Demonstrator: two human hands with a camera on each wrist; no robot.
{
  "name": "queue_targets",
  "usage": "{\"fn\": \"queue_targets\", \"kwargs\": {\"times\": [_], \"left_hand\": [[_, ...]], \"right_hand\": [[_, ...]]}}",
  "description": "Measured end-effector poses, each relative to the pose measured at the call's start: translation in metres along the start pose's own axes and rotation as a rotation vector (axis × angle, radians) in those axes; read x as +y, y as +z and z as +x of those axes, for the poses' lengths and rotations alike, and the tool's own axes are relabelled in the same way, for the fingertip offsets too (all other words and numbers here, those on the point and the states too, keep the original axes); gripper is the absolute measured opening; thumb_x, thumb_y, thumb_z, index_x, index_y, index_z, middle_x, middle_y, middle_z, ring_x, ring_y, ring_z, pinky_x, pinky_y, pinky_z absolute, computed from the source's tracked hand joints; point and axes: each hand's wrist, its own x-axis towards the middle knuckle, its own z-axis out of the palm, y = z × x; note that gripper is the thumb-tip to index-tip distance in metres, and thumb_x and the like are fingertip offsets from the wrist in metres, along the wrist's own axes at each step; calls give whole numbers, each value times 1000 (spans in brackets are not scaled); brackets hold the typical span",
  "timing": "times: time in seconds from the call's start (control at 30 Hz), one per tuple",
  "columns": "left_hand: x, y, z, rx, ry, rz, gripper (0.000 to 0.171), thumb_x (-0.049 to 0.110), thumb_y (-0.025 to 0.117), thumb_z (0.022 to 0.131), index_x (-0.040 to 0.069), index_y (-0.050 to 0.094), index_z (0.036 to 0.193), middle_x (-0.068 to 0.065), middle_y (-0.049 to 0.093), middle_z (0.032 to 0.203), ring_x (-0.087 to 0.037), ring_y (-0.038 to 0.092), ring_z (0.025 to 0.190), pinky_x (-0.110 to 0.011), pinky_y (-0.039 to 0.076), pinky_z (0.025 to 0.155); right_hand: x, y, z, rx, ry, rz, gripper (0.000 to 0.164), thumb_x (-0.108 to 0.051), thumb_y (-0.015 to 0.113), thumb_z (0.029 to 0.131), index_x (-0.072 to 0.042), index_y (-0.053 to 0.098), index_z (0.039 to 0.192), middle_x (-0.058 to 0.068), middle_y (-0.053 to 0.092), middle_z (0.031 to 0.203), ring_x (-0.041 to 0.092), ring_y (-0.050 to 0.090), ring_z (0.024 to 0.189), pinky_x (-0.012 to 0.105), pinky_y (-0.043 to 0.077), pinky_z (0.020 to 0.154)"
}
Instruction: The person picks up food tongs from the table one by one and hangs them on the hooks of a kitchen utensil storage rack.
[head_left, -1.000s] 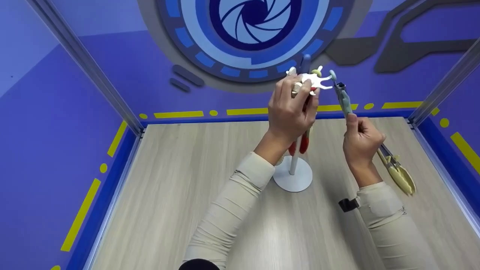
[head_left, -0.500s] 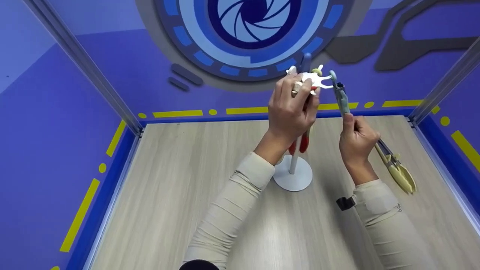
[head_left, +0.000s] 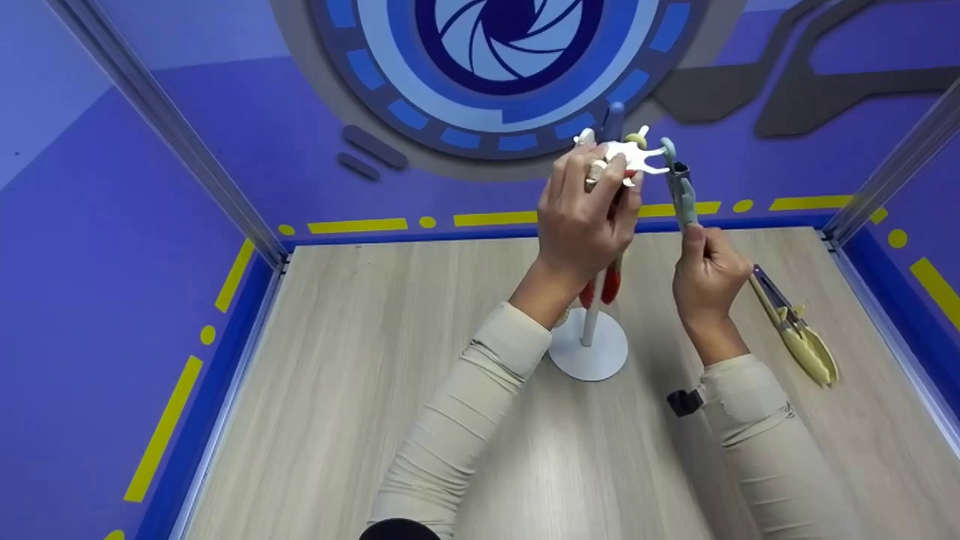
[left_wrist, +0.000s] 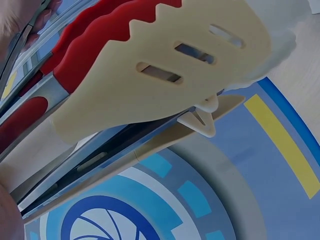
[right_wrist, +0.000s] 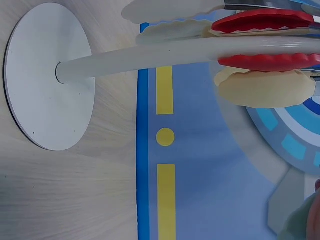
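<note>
At the top of a white utensil stand (head_left: 634, 159), my left hand (head_left: 585, 214) grips the hooked head. My right hand (head_left: 709, 274) holds grey-green tongs (head_left: 686, 201) by their lower part, and their upper end is right at one of the stand's right hooks. Red tongs (left_wrist: 112, 42) and cream tongs (left_wrist: 175, 75) hang from the stand in the left wrist view. In the right wrist view, the red tips (right_wrist: 270, 61) and a cream head (right_wrist: 267, 91) hang beside the white pole (right_wrist: 150, 57). My left hand hides much of the hooks.
A round white base (head_left: 589, 352) carries the pole on the wooden table (head_left: 360, 375). Pale yellow tongs (head_left: 804, 341) lie on the table to the right of my right hand. Blue printed panels (head_left: 450, 180) stand behind and at both sides.
My right hand has shifted slightly left with the grey-green tongs, which now stand more upright beside the hook. My left hand has stayed at the stand's head.
</note>
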Motion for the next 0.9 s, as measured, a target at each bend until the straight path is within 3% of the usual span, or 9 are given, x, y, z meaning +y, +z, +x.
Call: {"fn": "queue_targets", "kwargs": {"times": [0.23,0.4,0.63,0.9], "left_hand": [[0,-1,2,-1,0,-8,27,32,69,99,12,76,116,-14,72,122,-26,68,120,-22,54,109],[1,-2,2,-4,-1,-11,27,32,69,99,12,76,116,-13,72,122,-26,68,120,-22,54,109],[2,-1,2,-10,0,-7,28,33,69,99,12,76,116,-13,72,121,-26,68,120,-23,54,110],[1,-1,2,-7,-3,-8,27,32,69,99,13,76,116,-13,71,121,-26,68,120,-23,54,110]], "right_hand": [[2,7,-2,21,-13,7,84,-72,59,98,5,55,63,-4,42,56,-12,32,54,10,18,54],[-1,11,-4,31,0,29,85,-72,58,98,6,53,63,-6,40,57,-12,32,56,10,19,55],[-14,16,-10,30,-5,29,86,-70,56,99,7,49,62,11,40,53,-13,28,56,8,18,55],[-19,21,-15,5,27,61,86,-71,55,99,7,53,64,-7,42,59,-14,31,55,8,21,54]]}}
